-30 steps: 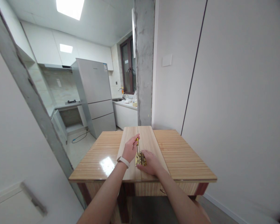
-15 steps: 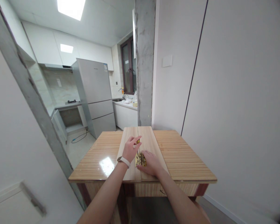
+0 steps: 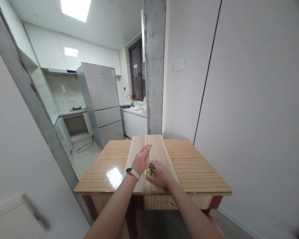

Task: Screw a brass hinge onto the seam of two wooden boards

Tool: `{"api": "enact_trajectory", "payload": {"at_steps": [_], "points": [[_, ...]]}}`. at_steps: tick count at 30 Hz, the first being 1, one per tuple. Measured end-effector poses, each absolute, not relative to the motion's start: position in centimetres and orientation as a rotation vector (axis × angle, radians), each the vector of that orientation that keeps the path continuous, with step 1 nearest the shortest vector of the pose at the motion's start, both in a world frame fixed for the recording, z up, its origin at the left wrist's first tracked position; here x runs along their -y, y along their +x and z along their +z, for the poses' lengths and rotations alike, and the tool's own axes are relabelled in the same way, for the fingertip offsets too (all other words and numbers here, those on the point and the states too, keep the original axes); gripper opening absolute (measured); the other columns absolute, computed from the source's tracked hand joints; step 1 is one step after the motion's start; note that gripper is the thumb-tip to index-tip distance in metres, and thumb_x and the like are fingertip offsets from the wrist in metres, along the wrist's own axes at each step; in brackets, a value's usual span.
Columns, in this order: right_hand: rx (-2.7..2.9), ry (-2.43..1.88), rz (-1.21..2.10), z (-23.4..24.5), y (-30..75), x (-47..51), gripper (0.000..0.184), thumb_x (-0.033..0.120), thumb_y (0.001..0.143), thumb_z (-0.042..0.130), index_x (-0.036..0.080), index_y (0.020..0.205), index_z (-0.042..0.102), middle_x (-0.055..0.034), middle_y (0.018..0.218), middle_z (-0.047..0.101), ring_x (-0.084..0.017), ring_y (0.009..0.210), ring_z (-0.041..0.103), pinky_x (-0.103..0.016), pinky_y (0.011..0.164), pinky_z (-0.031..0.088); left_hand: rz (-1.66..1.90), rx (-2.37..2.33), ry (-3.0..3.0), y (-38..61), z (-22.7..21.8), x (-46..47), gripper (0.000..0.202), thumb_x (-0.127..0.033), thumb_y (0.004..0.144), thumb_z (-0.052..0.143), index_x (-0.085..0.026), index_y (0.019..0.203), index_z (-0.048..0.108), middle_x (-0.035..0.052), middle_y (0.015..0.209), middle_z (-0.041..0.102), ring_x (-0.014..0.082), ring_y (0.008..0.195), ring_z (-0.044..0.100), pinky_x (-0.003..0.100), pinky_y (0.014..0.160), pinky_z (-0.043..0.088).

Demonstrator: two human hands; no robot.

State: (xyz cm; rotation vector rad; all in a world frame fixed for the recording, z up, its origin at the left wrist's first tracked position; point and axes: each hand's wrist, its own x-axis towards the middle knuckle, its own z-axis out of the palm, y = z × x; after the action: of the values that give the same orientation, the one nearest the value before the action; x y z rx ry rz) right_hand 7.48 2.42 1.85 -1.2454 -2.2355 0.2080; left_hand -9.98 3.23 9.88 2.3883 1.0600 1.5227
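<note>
Left hand (image 3: 140,160): our fingers hold yellow tool (image 3: 149,151) beyond hinge (image 3: 153,170). Right hand (image 3: 161,174): fingers hold hinge, likely for steadiness.

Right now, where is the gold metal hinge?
In the head view, the hinge lies below centre, across the seam of two pale wooden boards, just left of the right hand touching it.

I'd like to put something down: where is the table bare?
The table looks bare right of the pale boards, out to its right edge, and left of them, where light glares. It's crowded mid-boards: left hand, right hand and gold hinge sit close together.
</note>
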Motion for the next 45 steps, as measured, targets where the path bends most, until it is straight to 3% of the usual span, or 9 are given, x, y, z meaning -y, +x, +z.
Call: {"api": "enact_trajectory", "payload": {"at_steps": [10,15,24,39,45], "points": [[2.224,-1.252,0.222,1.84,7.46,-2.36,0.064,0.050,0.073,0.077,0.024,0.128,0.057,-0.0125,0.130,0.061,-0.032,0.123,0.053,-0.042,0.103,0.039,1.548,-1.091,2.405,-9.91,10.24,-2.98,0.035,-0.015,0.103,0.042,-0.025,0.132,0.059,0.0075,0.128,0.063,0.0196,0.119,0.060,0.039,0.105,0.051],[2.241,-1.241,0.223,1.94,7.44,-2.48,0.066,0.055,0.072,0.077,0.024,0.126,0.057,-0.0125,0.129,0.061,-0.031,0.120,0.055,-0.042,0.102,0.039,1.549,-1.185,2.406,-9.98,10.30,-2.94,0.029,-0.022,0.102,0.049,-0.027,0.125,0.065,0.0064,0.112,0.063,0.0196,0.105,0.063,0.037,0.095,0.054],[2.233,-1.228,0.205,1.71,7.58,-2.49,0.066,0.051,0.072,0.077,0.023,0.129,0.056,-0.0129,0.132,0.061,-0.032,0.124,0.053,-0.043,0.105,0.039,1.525,-1.048,2.380,-9.79,9.93,-3.00,0.045,-0.015,0.103,0.038,-0.028,0.144,0.052,0.0075,0.144,0.054,0.0206,0.133,0.053,0.043,0.114,0.046],[2.228,-1.224,0.199,1.99,7.45,-2.31,0.060,0.050,0.073,0.077,0.024,0.123,0.058,-0.0115,0.126,0.063,-0.030,0.119,0.055,-0.041,0.101,0.041,1.526,-1.068,2.379,-9.68,9.89,-3.08,0.042,-0.015,0.103,0.038,-0.028,0.139,0.055,0.0069,0.133,0.061,0.0194,0.122,0.059,0.040,0.108,0.050],[2.226,-1.254,0.202,1.98,7.37,-2.36,0.062,0.052,0.072,0.077,0.024,0.124,0.058,-0.0117,0.127,0.062,-0.030,0.119,0.055,-0.041,0.101,0.041,1.534,-1.125,2.408,-9.65,10.37,-2.80,0.036,-0.022,0.103,0.046,-0.029,0.136,0.060,0.0071,0.115,0.064,0.0201,0.105,0.063,0.038,0.096,0.055]]}}
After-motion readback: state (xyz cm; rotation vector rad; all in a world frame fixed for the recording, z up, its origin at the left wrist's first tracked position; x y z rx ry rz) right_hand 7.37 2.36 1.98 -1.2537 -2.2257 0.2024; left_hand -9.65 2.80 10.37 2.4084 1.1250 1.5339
